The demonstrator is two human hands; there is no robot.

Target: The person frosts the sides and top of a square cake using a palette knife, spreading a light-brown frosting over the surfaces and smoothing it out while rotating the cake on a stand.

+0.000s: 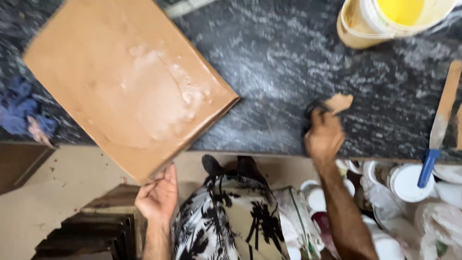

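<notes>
Two hands at work on dark speckled tabletop [288, 72], one per item.
Left hand [158, 195] gripping near corner of tan board [125, 82], grip closed on board edge; board tilted, overhanging tabletop edge, pale smear across face. Right hand [323, 136] closed on small scraper [338, 102], pressed to tabletop right of board. Yellow paint bucket [385, 19] at far right; blue-handled putty knife [440, 125] near right edge.

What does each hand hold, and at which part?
Left hand grips the brown board at its near corner. Right hand holds a putty-covered scraper by its dark handle.
</notes>
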